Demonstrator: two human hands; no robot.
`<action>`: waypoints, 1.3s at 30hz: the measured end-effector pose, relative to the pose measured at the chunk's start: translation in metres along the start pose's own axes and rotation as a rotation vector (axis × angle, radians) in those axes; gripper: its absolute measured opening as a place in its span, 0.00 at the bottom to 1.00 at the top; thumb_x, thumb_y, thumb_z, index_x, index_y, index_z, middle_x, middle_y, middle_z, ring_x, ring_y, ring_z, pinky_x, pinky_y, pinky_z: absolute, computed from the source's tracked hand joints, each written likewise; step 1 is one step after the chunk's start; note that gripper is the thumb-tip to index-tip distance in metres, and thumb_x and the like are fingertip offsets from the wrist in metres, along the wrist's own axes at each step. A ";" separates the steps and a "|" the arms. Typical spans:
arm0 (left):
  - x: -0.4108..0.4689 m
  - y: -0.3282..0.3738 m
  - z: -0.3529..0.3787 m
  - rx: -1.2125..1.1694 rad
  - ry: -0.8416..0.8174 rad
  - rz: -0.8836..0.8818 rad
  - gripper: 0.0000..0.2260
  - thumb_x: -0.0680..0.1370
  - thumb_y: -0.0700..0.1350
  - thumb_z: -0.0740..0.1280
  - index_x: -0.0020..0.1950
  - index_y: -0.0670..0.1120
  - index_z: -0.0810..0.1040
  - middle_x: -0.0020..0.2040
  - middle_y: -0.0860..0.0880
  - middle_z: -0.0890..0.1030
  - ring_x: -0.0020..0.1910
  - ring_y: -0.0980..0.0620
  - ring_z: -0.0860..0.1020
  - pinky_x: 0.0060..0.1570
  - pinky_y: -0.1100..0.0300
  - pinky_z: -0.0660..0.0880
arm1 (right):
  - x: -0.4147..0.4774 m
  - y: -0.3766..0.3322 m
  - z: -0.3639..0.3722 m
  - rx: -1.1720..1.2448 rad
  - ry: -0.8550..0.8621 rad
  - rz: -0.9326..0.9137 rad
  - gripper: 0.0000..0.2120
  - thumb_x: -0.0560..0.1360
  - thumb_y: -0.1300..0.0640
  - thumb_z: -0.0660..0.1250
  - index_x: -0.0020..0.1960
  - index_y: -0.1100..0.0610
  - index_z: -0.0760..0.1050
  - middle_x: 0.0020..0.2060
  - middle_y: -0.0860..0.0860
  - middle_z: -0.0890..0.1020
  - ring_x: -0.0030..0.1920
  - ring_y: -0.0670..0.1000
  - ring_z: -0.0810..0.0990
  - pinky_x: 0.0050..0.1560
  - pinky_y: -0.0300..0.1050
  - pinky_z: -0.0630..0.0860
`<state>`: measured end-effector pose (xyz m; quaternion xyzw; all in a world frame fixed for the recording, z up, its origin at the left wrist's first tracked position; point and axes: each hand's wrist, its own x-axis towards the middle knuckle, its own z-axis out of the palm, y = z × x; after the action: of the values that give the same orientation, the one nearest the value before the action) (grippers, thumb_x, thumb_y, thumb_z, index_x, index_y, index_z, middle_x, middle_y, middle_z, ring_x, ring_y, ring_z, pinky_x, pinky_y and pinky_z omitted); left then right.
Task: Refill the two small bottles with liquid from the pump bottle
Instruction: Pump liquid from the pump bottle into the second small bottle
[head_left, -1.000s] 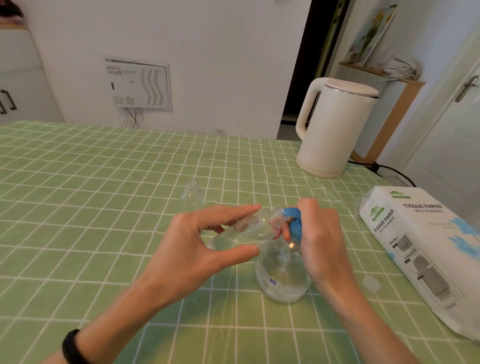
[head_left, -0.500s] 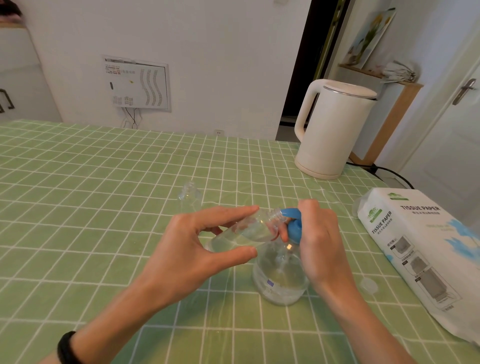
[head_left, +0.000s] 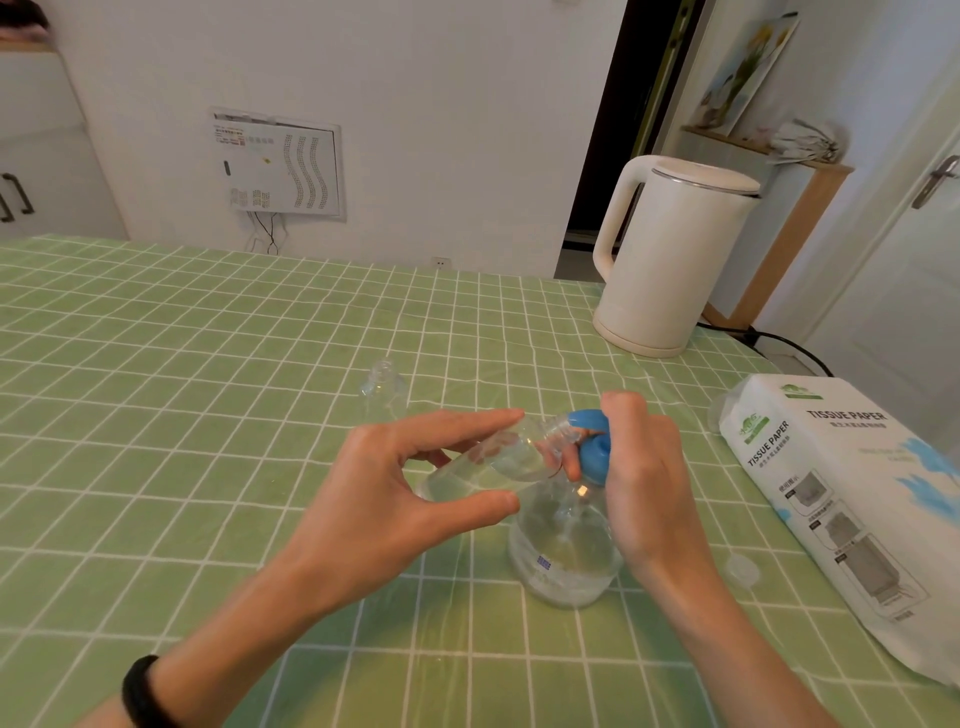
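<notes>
a: head view, the only one. which step is this?

b: filling the first small bottle, i'd say. the left hand is curled around a small clear bottle, thumb below and forefinger above, and holds it tilted nearly flat, mouth up against the blue pump head. some liquid lies along its lower side.

a: and the right hand?

b: the right hand is closed over the pump head from above, fingers wrapped round it, on the pump bottle, which stands on the green checked bench just below the held bottle.

a: what does the next move call for?

b: my guess: press the pump with the mouth kept on the nozzle, then tip the bottle upright before it spills. it's clear and light, so the grip likely needs to be gentle.

a: counts?

b: two small bottles: the held one, and a second small bottle standing open and apparently empty, further back on the bench. one pump bottle. one small clear cap near the tissue pack; a second cap i cannot make out for sure. one white kettle.
</notes>
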<state>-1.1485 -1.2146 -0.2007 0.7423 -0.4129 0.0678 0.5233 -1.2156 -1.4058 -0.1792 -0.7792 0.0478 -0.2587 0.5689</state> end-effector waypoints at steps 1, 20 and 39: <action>0.000 0.000 0.000 -0.002 0.001 -0.001 0.25 0.70 0.57 0.78 0.66 0.63 0.81 0.59 0.69 0.83 0.58 0.65 0.83 0.54 0.71 0.76 | 0.000 0.000 0.000 -0.004 0.005 -0.002 0.27 0.78 0.52 0.52 0.21 0.51 0.69 0.24 0.51 0.80 0.28 0.46 0.75 0.31 0.35 0.71; 0.001 0.001 -0.001 -0.018 0.014 -0.017 0.24 0.69 0.57 0.77 0.65 0.62 0.82 0.58 0.68 0.84 0.57 0.62 0.84 0.53 0.70 0.77 | -0.001 -0.002 0.001 -0.028 0.016 -0.016 0.27 0.78 0.53 0.51 0.21 0.51 0.67 0.21 0.46 0.77 0.25 0.41 0.72 0.30 0.29 0.67; 0.001 0.002 -0.002 -0.004 0.013 -0.020 0.24 0.69 0.58 0.77 0.65 0.63 0.82 0.58 0.68 0.84 0.57 0.61 0.84 0.53 0.68 0.77 | -0.001 -0.001 0.002 -0.049 0.017 -0.028 0.26 0.78 0.54 0.51 0.21 0.51 0.67 0.20 0.44 0.75 0.24 0.41 0.72 0.29 0.29 0.66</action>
<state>-1.1489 -1.2137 -0.1978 0.7449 -0.4022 0.0669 0.5280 -1.2161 -1.4035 -0.1787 -0.7912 0.0482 -0.2720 0.5456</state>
